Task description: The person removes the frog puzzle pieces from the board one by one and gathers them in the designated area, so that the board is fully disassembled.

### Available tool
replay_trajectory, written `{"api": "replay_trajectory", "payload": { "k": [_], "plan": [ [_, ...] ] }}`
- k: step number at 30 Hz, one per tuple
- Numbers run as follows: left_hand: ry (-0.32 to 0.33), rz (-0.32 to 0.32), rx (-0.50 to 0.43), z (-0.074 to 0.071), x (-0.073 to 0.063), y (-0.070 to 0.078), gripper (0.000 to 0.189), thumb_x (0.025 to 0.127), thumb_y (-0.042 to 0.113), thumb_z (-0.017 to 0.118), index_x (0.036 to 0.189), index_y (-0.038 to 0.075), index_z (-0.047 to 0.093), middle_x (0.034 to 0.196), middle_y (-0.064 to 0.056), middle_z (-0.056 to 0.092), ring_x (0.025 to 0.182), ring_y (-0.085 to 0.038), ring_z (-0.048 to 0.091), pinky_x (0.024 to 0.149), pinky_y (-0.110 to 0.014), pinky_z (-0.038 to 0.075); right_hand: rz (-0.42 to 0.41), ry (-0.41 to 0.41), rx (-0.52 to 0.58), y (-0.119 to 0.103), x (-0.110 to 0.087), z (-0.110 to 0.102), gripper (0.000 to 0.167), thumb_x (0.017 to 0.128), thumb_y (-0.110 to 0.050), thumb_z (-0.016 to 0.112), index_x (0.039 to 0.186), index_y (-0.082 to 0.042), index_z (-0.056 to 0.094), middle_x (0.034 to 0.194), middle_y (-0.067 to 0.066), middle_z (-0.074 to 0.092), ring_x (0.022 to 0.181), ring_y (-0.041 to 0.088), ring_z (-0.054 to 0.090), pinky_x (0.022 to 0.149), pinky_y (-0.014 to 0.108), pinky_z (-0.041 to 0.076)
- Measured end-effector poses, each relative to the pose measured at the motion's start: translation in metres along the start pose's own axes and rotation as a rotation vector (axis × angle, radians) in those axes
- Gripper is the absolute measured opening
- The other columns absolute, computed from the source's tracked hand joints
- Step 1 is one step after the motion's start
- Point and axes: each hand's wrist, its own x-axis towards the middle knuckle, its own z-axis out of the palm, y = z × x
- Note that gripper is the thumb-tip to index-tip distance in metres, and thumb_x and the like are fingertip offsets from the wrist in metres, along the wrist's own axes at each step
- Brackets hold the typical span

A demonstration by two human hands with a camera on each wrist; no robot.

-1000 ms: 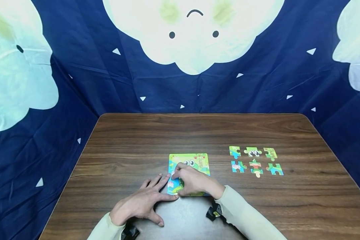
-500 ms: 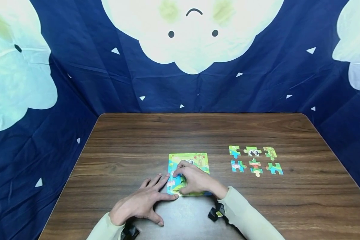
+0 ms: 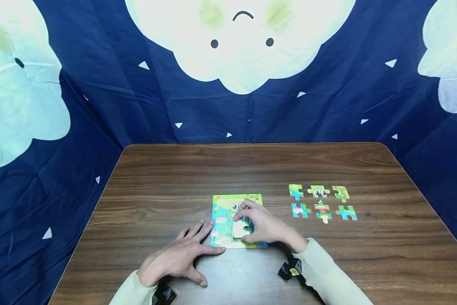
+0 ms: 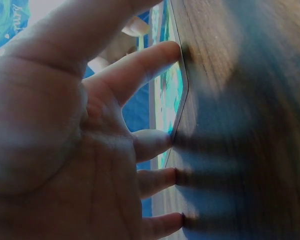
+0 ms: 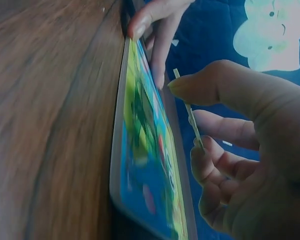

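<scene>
My right hand [image 3: 270, 226] pinches a thin puzzle piece [image 3: 239, 229] between thumb and fingertips. The piece is held over the puzzle board [image 3: 217, 200], its pale face up in the head view. From the right wrist, the piece [image 5: 194, 126] appears edge-on and apart from the board [image 5: 145, 175], which has a green cartoon picture. My left hand [image 3: 182, 257] lies spread at the board's left and near edges. In the left wrist view, fingertips touch the edge of the board [image 4: 171, 100]; other fingers rest on the table.
Right of the board, several loose puzzle pieces [image 3: 321, 192] lie in two rows on the brown wooden table [image 3: 156, 178]. A blue cloth [image 3: 152, 106] with cloud prints hangs behind and beside the table.
My right hand has moved to the right and lifted the puzzle piece off the board, uncovering the board's left side. My left hand stays in place.
</scene>
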Motion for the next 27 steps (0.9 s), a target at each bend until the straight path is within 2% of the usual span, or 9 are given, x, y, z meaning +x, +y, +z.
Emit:
{"api": "replay_trajectory", "payload": {
  "k": [4,10,17,27],
  "plan": [
    [-0.011,-0.006,-0.001,-0.001,0.000,0.000,0.083,0.065,0.053,0.087,0.141,0.038,0.057,0.165,-0.026,0.022,0.148,-0.055,0.024,0.106,-0.074,0.029,-0.002,0.009,0.000,0.007,-0.009,-0.006,0.046,0.072,-0.014,0.080,0.117,-0.015,0.072,0.123,-0.001,0.057,0.112,0.017,0.054,0.094,0.037,0.047],
    [-0.029,-0.015,-0.005,-0.001,0.001,0.000,0.082,0.066,0.053,0.087,0.141,0.039,0.056,0.166,-0.025,0.020,0.148,-0.055,0.023,0.106,-0.073,0.028,0.014,0.026,-0.004,0.016,-0.022,-0.013,0.041,0.074,-0.014,0.080,0.114,-0.018,0.072,0.121,-0.003,0.056,0.106,0.014,0.053,0.087,0.029,0.046],
    [-0.039,-0.022,-0.043,-0.002,0.002,0.000,0.082,0.067,0.051,0.087,0.141,0.037,0.057,0.166,-0.025,0.017,0.149,-0.055,0.019,0.108,-0.075,0.025,0.036,0.035,-0.008,0.027,-0.041,-0.022,0.040,0.077,-0.017,0.081,0.115,-0.020,0.070,0.121,-0.006,0.055,0.109,0.013,0.053,0.093,0.036,0.047],
    [-0.033,-0.015,-0.055,-0.001,0.000,-0.001,0.082,0.067,0.050,0.088,0.141,0.036,0.057,0.166,-0.026,0.016,0.149,-0.056,0.018,0.108,-0.075,0.025,0.072,0.081,-0.032,0.046,-0.070,-0.033,0.042,0.077,-0.019,0.082,0.118,-0.021,0.070,0.119,-0.005,0.056,0.106,0.012,0.053,0.089,0.032,0.049]
  ]
}}
